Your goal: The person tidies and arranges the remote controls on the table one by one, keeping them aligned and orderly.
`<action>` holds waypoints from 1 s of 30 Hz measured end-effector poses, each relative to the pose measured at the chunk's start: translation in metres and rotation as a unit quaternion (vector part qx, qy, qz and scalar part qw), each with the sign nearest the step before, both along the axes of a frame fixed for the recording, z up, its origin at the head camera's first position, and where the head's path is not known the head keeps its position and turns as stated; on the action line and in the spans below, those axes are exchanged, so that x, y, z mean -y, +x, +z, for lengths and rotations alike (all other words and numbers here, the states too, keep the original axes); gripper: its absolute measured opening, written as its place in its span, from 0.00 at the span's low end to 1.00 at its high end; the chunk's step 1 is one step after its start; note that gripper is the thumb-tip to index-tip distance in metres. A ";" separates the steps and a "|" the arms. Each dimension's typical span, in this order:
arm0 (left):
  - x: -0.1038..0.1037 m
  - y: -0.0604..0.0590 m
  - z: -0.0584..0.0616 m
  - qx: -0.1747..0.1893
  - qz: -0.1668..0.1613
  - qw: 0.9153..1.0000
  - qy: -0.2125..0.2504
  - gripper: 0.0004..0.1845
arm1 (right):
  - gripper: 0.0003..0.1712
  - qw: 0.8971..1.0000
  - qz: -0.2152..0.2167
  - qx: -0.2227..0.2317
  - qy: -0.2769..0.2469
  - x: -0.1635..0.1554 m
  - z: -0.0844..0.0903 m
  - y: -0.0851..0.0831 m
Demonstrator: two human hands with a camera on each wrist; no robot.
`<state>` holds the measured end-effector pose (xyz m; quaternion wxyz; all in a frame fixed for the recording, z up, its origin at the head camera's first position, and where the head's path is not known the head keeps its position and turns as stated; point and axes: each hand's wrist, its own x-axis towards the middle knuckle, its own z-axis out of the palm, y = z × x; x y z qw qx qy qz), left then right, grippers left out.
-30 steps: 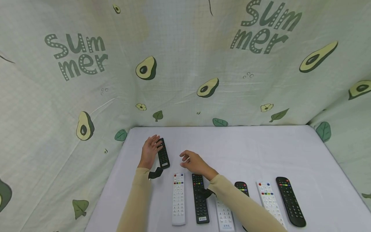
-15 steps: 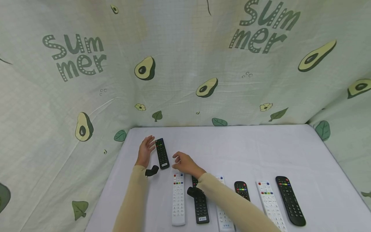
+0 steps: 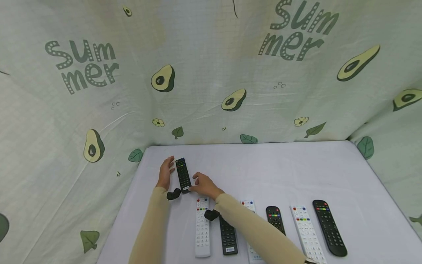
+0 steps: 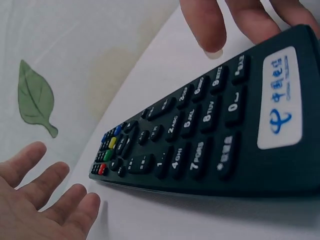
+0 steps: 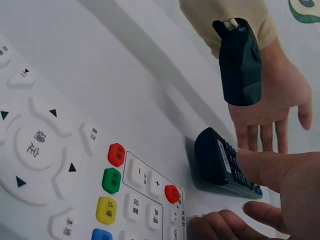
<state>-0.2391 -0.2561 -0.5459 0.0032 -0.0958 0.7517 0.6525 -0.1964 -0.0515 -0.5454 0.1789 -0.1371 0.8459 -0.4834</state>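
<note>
A black remote control with a white label at its near end lies tilted at the table's left side. Just left of it is my left hand, its fingers extended and nothing held; the left wrist view shows these fingers apart from the remote's far end. My right hand is at the remote's near right corner, with thumb and fingers spread apart. In the right wrist view its thumb overlaps the black remote, while the other fingers are lower down, bent.
Toward me lies a row of remotes: a white one, a black one, a white one partly under my right sleeve, then a black, a white and a black one. Printed cloth hangs behind the table.
My left hand has drawn left off the black remote, uncovering its far end. My right hand has moved left, up to the remote's near corner. The remotes stay put.
</note>
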 end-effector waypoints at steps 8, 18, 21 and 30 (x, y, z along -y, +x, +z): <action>-0.002 -0.004 -0.002 0.015 -0.007 1.000 -0.004 0.34 | 0.35 1.000 -0.007 -0.008 0.014 0.013 -0.010 -0.006; -0.006 -0.009 -0.002 0.023 -0.007 1.000 -0.008 0.33 | 0.34 0.998 -0.030 -0.035 0.043 0.020 -0.014 -0.005; -0.005 -0.012 -0.006 0.019 -0.001 1.000 -0.005 0.33 | 0.32 0.997 -0.034 -0.043 0.060 0.022 -0.015 -0.004; -0.003 -0.014 -0.006 0.027 0.018 0.999 0.012 0.32 | 0.27 0.996 -0.038 -0.038 0.072 0.025 -0.016 -0.005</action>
